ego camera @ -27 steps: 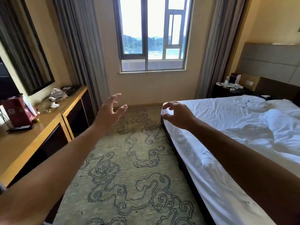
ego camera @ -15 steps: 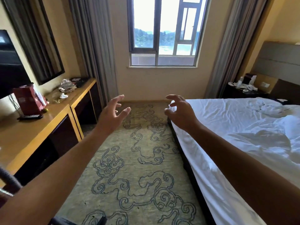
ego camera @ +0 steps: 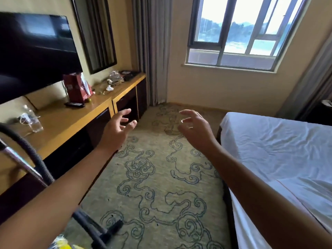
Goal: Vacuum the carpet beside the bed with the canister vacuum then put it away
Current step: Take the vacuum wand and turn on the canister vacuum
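The patterned green carpet (ego camera: 161, 177) runs between the wooden desk and the bed (ego camera: 278, 150) with its white sheet. Both my arms reach forward over it. My left hand (ego camera: 118, 128) is spread, fingers relaxed, holding nothing. My right hand (ego camera: 195, 126) hangs with loosely bent fingers, also empty. At the left edge a black vacuum hose (ego camera: 34, 157) and a metal wand (ego camera: 19, 159) lean against the desk. Black vacuum parts (ego camera: 106, 230) and something yellow (ego camera: 64, 246) show at the bottom, partly hidden by my left arm.
The long wooden desk (ego camera: 71, 121) on the left carries a red box (ego camera: 77, 88), a remote (ego camera: 74, 104), a plastic bag (ego camera: 30, 121) and clutter. A TV (ego camera: 34, 51) and a mirror hang above. Curtains, a window (ego camera: 239, 33) and a wall close the far end.
The view has turned left and down: the TV, hose, wand and vacuum parts came into sight, and the bed slid right. Both hands stay raised and empty.
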A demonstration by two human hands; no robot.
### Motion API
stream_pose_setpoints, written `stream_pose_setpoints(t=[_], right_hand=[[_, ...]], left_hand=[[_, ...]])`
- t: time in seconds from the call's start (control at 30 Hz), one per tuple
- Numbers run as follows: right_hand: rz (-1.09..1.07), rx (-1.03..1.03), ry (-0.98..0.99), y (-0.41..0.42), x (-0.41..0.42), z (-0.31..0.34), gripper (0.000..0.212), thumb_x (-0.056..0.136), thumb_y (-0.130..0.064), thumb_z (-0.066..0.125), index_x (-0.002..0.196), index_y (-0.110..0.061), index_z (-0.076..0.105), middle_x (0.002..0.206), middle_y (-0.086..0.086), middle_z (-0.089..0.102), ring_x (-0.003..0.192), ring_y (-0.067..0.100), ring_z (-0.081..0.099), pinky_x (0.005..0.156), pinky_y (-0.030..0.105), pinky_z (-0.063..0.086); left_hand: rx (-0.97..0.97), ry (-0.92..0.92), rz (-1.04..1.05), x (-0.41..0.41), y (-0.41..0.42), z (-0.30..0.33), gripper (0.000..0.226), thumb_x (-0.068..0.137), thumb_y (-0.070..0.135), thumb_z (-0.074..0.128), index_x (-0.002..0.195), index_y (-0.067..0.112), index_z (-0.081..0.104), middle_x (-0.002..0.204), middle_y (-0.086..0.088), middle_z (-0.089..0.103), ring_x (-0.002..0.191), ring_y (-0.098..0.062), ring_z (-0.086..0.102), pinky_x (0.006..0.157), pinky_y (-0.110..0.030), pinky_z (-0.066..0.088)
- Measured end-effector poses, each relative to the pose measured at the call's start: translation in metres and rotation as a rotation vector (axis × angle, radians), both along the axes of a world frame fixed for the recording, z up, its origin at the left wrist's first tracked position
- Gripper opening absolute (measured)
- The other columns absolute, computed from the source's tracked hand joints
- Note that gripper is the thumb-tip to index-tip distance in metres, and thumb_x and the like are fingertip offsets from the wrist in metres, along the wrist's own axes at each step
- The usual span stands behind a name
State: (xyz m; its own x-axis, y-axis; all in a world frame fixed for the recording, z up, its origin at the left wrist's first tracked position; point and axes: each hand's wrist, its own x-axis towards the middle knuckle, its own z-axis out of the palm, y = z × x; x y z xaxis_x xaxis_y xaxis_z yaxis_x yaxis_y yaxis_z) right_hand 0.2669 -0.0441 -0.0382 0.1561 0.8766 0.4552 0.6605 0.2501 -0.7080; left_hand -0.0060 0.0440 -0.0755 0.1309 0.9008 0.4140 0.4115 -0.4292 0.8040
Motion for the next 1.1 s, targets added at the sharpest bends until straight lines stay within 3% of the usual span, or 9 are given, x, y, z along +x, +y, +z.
stream_pose_setpoints(t=[0.1,0.27,0.6,0.8,0.97,1.03,1.1], right_hand=[[0.054,-0.03,0.04,0.011,0.002,-0.005,0.041,0.084,-0.014,0.071,0.125,-0.019,0.067,0.118,-0.002,0.065,0.1,0.011,0.067,0.08,0.023,0.053],[0.13,-0.095,0.109,0.042,-0.009,-0.009,0.039,0.084,-0.015,0.071,0.122,-0.023,0.067,0.11,-0.001,0.068,0.093,0.011,0.066,0.077,0.027,0.054],[0.328,-0.185,0.019,0.153,-0.1,-0.035,0.039,0.085,-0.021,0.073,0.123,-0.022,0.068,0.109,-0.007,0.066,0.097,0.007,0.063,0.082,0.024,0.048],[0.432,-0.22,-0.051,0.232,-0.164,-0.03,0.036,0.086,-0.019,0.072,0.121,-0.021,0.068,0.118,-0.005,0.066,0.106,0.009,0.063,0.091,0.033,0.054],[0.544,-0.221,-0.073,0.289,-0.221,-0.03,0.034,0.085,-0.021,0.073,0.119,-0.024,0.069,0.106,-0.013,0.062,0.098,0.004,0.061,0.077,0.016,0.047],[0.599,-0.224,-0.089,0.306,-0.242,-0.035,0.034,0.085,-0.022,0.073,0.118,-0.025,0.069,0.105,-0.015,0.061,0.095,0.001,0.061,0.075,0.013,0.045],[0.669,-0.243,-0.073,0.322,-0.263,-0.041,0.034,0.085,-0.021,0.073,0.118,-0.024,0.069,0.104,-0.016,0.062,0.094,-0.001,0.061,0.078,0.015,0.049]], left_hand=[[-0.021,0.0,0.071,-0.007,0.006,-0.005,0.045,0.097,0.034,0.064,0.14,0.024,0.057,0.135,0.002,0.059,0.118,-0.013,0.06,0.093,-0.031,0.052],[-0.031,0.005,0.163,-0.019,0.022,-0.014,0.039,0.097,0.032,0.064,0.135,0.027,0.06,0.13,0.0,0.062,0.117,-0.009,0.06,0.076,-0.006,0.043],[-0.093,-0.091,0.311,-0.081,0.094,-0.055,0.031,0.099,0.023,0.064,0.13,0.019,0.064,0.128,-0.008,0.064,0.118,-0.016,0.061,0.081,-0.014,0.046],[-0.122,-0.115,0.385,-0.128,0.163,-0.062,0.029,0.098,0.024,0.063,0.127,0.021,0.066,0.13,0.002,0.063,0.116,-0.014,0.062,0.077,-0.011,0.044],[-0.145,-0.099,0.495,-0.17,0.199,-0.072,0.029,0.097,0.022,0.063,0.126,0.024,0.066,0.124,0.0,0.066,0.111,-0.014,0.063,0.069,0.002,0.041],[-0.149,-0.078,0.543,-0.188,0.206,-0.079,0.029,0.097,0.022,0.063,0.126,0.023,0.066,0.122,-0.002,0.066,0.111,-0.014,0.063,0.072,-0.002,0.044],[-0.16,-0.068,0.615,-0.209,0.21,-0.084,0.03,0.096,0.02,0.063,0.126,0.019,0.067,0.125,-0.002,0.066,0.113,-0.016,0.064,0.085,-0.019,0.052]])
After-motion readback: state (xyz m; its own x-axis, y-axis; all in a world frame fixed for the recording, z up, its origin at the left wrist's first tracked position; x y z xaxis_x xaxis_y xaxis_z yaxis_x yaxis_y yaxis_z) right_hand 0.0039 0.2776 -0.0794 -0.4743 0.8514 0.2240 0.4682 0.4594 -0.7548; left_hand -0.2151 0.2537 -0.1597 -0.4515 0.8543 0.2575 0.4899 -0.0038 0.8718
